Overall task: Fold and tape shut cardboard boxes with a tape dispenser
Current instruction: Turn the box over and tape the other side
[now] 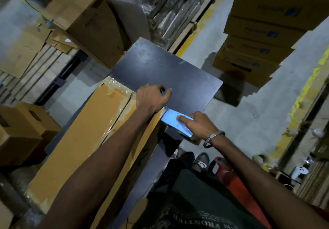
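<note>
A long flat cardboard box lies on a dark table, its far end wrapped in clear tape. My left hand rests at the box's far right corner, with the index finger stretched out on the table top; the other fingers are hidden. Just right of that corner, my right hand grips a light blue tape dispenser, index finger laid along its top. The dispenser's front edge touches the box's end by my left wrist.
Printed cartons are stacked at the right, past the table. Brown boxes pile up at the far left, and another box sits low left. Bundled flat cardboard stands behind the table. A red object lies by my feet.
</note>
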The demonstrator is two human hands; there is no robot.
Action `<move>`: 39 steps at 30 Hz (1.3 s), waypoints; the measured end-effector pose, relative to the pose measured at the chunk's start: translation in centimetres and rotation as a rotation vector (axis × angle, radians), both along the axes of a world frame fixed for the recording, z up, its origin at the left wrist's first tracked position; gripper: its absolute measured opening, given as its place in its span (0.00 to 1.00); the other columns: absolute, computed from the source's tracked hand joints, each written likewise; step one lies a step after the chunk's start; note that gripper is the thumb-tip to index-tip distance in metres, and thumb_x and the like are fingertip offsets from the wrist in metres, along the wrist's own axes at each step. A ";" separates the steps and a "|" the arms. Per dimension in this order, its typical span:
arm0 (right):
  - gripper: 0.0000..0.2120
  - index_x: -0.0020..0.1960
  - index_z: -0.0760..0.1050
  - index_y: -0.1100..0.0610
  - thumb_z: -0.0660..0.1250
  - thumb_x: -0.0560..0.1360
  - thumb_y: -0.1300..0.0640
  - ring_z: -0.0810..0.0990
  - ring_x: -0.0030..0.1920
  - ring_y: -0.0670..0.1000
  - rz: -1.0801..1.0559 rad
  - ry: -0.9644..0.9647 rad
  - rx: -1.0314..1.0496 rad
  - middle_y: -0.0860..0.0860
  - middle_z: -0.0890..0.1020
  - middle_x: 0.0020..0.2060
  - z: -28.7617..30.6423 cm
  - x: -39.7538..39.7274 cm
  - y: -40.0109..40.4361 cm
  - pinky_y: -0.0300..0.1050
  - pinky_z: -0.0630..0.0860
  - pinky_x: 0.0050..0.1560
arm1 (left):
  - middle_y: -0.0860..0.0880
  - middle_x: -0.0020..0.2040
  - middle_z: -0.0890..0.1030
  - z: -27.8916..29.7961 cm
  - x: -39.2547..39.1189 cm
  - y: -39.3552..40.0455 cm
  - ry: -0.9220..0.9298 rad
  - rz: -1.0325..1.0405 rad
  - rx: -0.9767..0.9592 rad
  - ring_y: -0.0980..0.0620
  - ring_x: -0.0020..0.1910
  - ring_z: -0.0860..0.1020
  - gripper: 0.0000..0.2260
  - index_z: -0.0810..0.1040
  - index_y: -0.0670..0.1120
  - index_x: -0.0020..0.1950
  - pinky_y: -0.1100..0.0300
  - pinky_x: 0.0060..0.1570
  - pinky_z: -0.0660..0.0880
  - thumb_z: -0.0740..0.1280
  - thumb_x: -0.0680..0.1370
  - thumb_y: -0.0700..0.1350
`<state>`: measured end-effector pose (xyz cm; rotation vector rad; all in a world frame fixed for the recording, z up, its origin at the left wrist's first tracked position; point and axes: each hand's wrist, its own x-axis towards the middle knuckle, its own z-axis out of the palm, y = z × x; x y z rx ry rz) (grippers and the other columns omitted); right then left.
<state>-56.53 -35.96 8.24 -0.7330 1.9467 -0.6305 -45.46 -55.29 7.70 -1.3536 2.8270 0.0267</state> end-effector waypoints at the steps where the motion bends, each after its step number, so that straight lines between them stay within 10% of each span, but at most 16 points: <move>1: 0.25 0.32 0.73 0.57 0.70 0.76 0.39 0.72 0.28 0.52 -0.046 -0.057 0.008 0.52 0.73 0.27 -0.6 -0.1 0.1 0.46 0.66 0.33 | 0.47 0.42 0.86 0.0 0.0 0.2 0.016 -0.003 -0.006 0.44 0.42 0.83 0.27 0.88 0.55 0.56 0.54 0.44 0.80 0.56 0.80 0.70; 6: 0.17 0.41 0.82 0.58 0.75 0.73 0.44 0.75 0.28 0.49 -0.218 -0.449 0.079 0.51 0.80 0.31 -3.2 1.0 0.3 0.41 0.69 0.31 | 0.47 0.38 0.85 0.1 0.0 0.1 0.071 0.022 -0.021 0.44 0.39 0.82 0.28 0.89 0.53 0.51 0.54 0.44 0.79 0.56 0.80 0.69; 11: 0.25 0.30 0.72 0.55 0.70 0.75 0.38 0.74 0.31 0.51 0.126 -0.100 0.142 0.50 0.76 0.28 -3.9 1.3 -0.4 0.45 0.64 0.32 | 0.51 0.47 0.88 0.1 0.4 0.0 0.145 -0.016 0.032 0.48 0.45 0.84 0.27 0.88 0.53 0.55 0.52 0.52 0.79 0.57 0.81 0.69; 19: 0.26 0.57 0.81 0.61 0.56 0.84 0.39 0.81 0.56 0.64 0.175 0.606 0.044 0.62 0.85 0.53 -6.8 -4.3 -5.2 0.52 0.75 0.56 | 0.49 0.84 0.61 1.9 3.8 5.2 0.363 0.114 0.124 0.50 0.84 0.55 0.32 0.64 0.50 0.83 0.49 0.82 0.51 0.57 0.84 0.68; 23: 0.24 0.69 0.71 0.64 0.56 0.86 0.45 0.82 0.58 0.65 0.266 0.644 0.090 0.63 0.83 0.59 -9.8 -5.1 -8.1 0.53 0.75 0.57 | 0.46 0.87 0.42 -0.2 5.3 8.4 0.184 0.189 0.131 0.49 0.85 0.40 0.39 0.45 0.46 0.87 0.47 0.83 0.44 0.49 0.85 0.69; 30: 0.21 0.69 0.74 0.62 0.65 0.82 0.51 0.81 0.59 0.64 0.297 0.521 0.143 0.63 0.81 0.61 -12.7 -3.6 -7.8 0.54 0.77 0.57 | 0.36 0.85 0.39 -1.5 4.5 8.9 -0.035 0.150 0.074 0.38 0.84 0.37 0.32 0.46 0.42 0.86 0.38 0.83 0.45 0.46 0.87 0.59; 36: 0.09 0.57 0.81 0.58 0.65 0.81 0.59 0.82 0.56 0.58 -0.258 0.322 -0.477 0.54 0.85 0.53 -3.4 1.6 -5.0 0.55 0.79 0.57 | 0.39 0.86 0.43 -1.4 5.3 9.0 0.089 0.139 0.106 0.41 0.85 0.41 0.36 0.47 0.41 0.86 0.41 0.83 0.46 0.58 0.85 0.57; 39: 0.13 0.64 0.81 0.59 0.62 0.83 0.63 0.79 0.66 0.48 -0.186 0.288 -0.797 0.51 0.83 0.62 -0.5 5.3 -5.3 0.43 0.73 0.69 | 0.39 0.86 0.44 -1.3 7.8 9.9 0.109 0.211 0.125 0.42 0.86 0.42 0.41 0.46 0.41 0.86 0.42 0.83 0.45 0.57 0.82 0.61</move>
